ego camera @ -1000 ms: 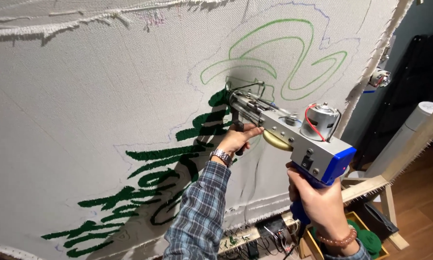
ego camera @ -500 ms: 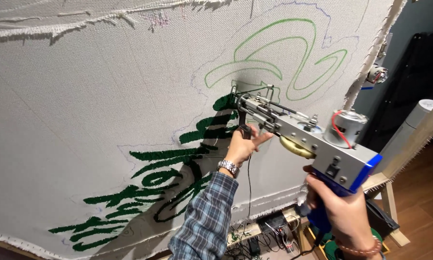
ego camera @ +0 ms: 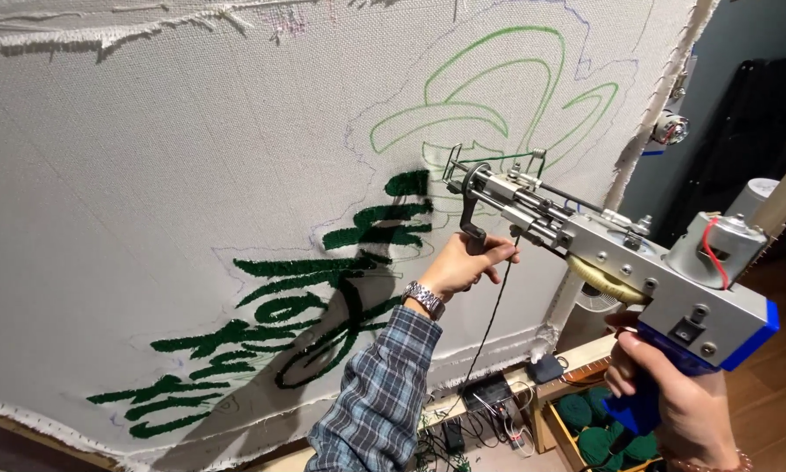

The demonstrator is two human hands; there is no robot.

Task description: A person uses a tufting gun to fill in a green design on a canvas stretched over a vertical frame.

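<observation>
Head view shows a tufting gun held in both hands against a stretched white cloth. Its silver body runs from the blue grip at lower right, up and left, to the needle end, which meets the cloth just right of the topmost dark green tufted patch. Right hand is closed around the blue grip at the gun's near end. Left hand, wearing a metal wristwatch and a plaid sleeve, is closed on the black front handle below the needle end. Green outline strokes lie on the cloth above the gun. Green yarn balls sit in a wooden crate below the right hand.
</observation>
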